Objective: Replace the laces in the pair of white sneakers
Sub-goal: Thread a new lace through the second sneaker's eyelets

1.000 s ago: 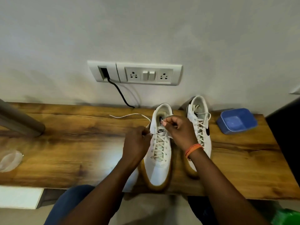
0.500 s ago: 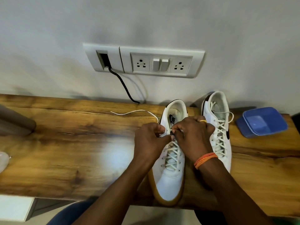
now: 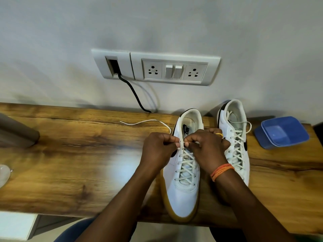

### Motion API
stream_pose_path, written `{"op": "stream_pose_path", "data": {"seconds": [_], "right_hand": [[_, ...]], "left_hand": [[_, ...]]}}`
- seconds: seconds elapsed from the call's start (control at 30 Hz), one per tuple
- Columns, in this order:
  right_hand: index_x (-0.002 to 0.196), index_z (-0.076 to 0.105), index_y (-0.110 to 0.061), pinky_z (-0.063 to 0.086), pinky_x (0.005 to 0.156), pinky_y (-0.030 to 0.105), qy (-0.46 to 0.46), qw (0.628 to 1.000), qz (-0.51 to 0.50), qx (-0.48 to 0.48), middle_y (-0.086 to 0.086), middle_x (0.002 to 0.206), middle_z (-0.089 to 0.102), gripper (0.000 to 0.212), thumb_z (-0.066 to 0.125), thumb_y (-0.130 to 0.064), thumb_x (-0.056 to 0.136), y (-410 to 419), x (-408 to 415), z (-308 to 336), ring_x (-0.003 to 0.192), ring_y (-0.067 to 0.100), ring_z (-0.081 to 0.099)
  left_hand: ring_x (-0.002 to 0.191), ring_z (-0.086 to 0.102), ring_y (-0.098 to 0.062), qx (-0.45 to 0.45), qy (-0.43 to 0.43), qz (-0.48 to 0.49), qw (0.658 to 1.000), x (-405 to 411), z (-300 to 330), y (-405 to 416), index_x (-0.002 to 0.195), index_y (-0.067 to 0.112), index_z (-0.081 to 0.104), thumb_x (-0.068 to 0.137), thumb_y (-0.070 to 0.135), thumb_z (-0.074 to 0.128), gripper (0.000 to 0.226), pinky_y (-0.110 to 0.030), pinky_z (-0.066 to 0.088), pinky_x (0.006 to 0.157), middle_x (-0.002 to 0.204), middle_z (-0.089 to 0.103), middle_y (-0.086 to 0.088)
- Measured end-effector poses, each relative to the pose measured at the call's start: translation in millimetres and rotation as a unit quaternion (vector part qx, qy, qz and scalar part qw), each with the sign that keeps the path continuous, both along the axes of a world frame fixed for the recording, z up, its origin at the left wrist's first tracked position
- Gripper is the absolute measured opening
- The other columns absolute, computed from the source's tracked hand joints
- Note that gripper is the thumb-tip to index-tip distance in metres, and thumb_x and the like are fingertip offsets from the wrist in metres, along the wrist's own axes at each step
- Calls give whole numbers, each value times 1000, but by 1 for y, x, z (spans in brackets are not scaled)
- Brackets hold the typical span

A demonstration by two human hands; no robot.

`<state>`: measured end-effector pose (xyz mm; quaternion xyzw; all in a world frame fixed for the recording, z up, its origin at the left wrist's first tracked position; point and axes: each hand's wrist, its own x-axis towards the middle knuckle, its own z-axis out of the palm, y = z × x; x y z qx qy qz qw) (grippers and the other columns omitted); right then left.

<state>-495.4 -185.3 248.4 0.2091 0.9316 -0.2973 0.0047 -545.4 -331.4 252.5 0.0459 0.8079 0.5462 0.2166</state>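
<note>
A wooden table (image 3: 70,163) carries two white sneakers side by side at its right. The right shoe (image 3: 235,137) looks fully laced, ends loose at its far end, so that one seems done. The left shoe (image 3: 183,186) is crossed nearly to the top; only the last eyelets and a knot appear left. Both hands meet over its tongue: the left hand (image 3: 158,151) and right hand (image 3: 208,149) each pinch the lace (image 3: 145,121), whose free end trails left.
</note>
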Motion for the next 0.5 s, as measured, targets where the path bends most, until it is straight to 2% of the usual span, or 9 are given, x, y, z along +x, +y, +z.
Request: {"op": "stream_pose_path", "data": {"seconds": [0.1, 0.23, 0.3, 0.37, 0.5], "right_hand": [[64, 62, -43, 29, 96, 52, 11, 1000, 7, -16, -18, 86, 66, 31, 70, -24, 86, 3, 0, -4, 115, 22, 45], [79, 71, -37, 25, 96, 45, 15, 999, -18, 33, -15, 94, 66, 17, 65, -26, 90, -7, 2, -1, 119, 20, 35], [74, 69, -45, 28, 97, 47, 24, 999, -17, -14, -18, 89, 67, 18, 67, -32, 87, -7, 1, -3, 117, 20, 38], [69, 65, -54, 37, 96, 52, 49, 997, -15, -64, -23, 81, 67, 16, 66, -42, 79, -3, 1, -6, 112, 24, 49], [69, 64, -57, 42, 94, 51, 51, 994, 4, -96, -25, 80, 67, 6, 60, -53, 71, 0, 0, -4, 106, 24, 58]], "left_hand": [[55, 62, -5, 6, -6, 8, 1000, 1, -1, 0, 90, 9, 79, 85, 6, 71, 10, -13, 46, 56, 62, 69, 4], [54, 62, -1, -7, 6, 12, 1000, 3, 0, 2, 87, 14, 80, 82, 9, 75, 9, -16, 48, 60, 62, 70, 7], [53, 61, -1, -10, 19, 31, 999, 4, 0, 4, 82, 16, 80, 81, 13, 76, 5, -16, 47, 59, 59, 69, 6], [54, 62, -1, -25, 40, 43, 998, 8, 2, 6, 78, 17, 79, 82, 16, 75, 5, -14, 47, 58, 58, 68, 7], [54, 61, -2, -50, 65, 21, 996, 8, 0, 10, 72, 17, 74, 86, 13, 65, 17, -17, 46, 57, 56, 65, 9]]}}
